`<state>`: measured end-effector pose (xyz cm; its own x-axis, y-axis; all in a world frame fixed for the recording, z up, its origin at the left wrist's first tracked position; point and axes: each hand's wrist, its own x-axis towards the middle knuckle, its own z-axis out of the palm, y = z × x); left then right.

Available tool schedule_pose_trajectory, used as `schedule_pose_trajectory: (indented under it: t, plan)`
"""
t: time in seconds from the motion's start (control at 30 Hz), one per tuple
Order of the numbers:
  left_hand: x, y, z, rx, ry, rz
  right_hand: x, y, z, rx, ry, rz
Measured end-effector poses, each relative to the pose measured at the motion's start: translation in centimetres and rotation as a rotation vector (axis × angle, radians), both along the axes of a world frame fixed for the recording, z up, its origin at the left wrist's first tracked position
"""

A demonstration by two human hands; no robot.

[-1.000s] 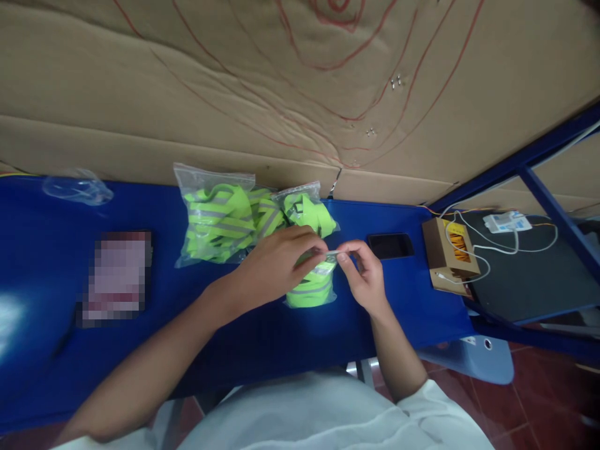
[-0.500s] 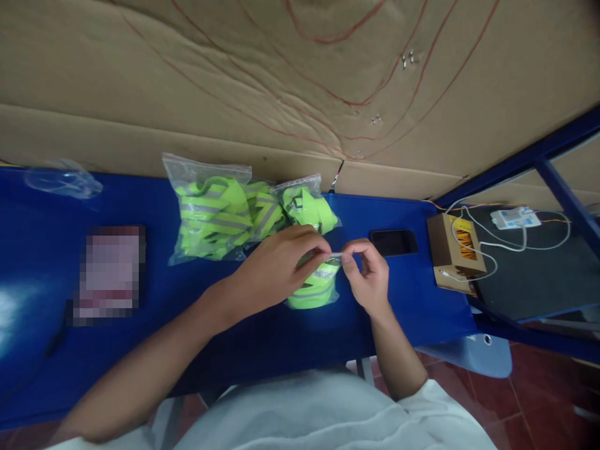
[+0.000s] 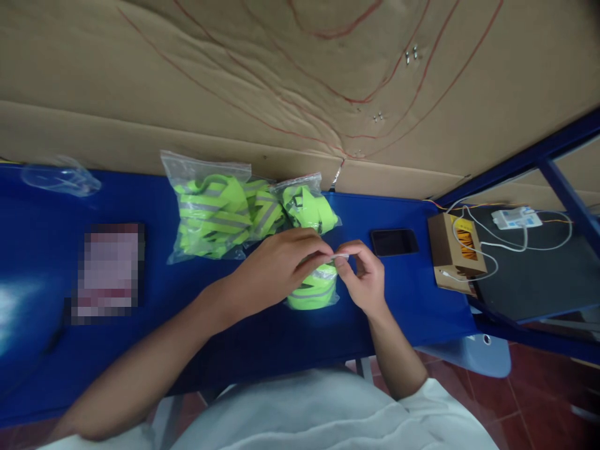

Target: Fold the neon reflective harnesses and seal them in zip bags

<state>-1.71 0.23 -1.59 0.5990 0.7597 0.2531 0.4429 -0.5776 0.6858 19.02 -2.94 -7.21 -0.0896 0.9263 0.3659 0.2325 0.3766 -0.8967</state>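
Note:
A clear zip bag with a folded neon-yellow reflective strap inside lies in front of me on the blue table. My left hand pinches the bag's top edge between thumb and fingers. Close beside it, my right hand pinches the same edge, its thumb near my left fingertips. The upper part of the bag is partly hidden by my fingers. Just behind my hands rests a smaller bag of neon strap. To its left sits a large zip bag full of loose yellow straps with grey stripes.
A black phone lies right of my hands. Further right are a cardboard box, white cables and a power strip. On the left are a blurred-out item and crumpled clear plastic. A cardboard wall borders the table's back.
My right hand has shifted slightly left along the bag's top edge, closer to my left fingers. My left hand stays pinched almost in place.

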Motion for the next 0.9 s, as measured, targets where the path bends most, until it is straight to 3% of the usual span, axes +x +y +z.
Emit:
schedule_pose_trajectory:
  t: [0.37, 0.57, 0.7, 0.9]
  plan:
    - [-0.2, 0.2, -0.2, -0.010, 0.025, 0.007, -0.5, -0.1, 0.3, -0.006, -0.056, -0.042]
    - [-1.0, 0.6, -0.7, -0.009, 0.043, 0.045, -0.8, 0.1, 0.8, 0.046, -0.032, 0.004]
    - [-1.7, 1.2, 0.2, -0.093, 0.052, 0.034, -0.3, 0.1, 0.9, 0.038, -0.015, -0.047]
    - [-1.3, 0.8, 1.0, -0.156, 0.076, 0.026, 0.2, -0.2, 0.6, -0.029, -0.034, 0.011]
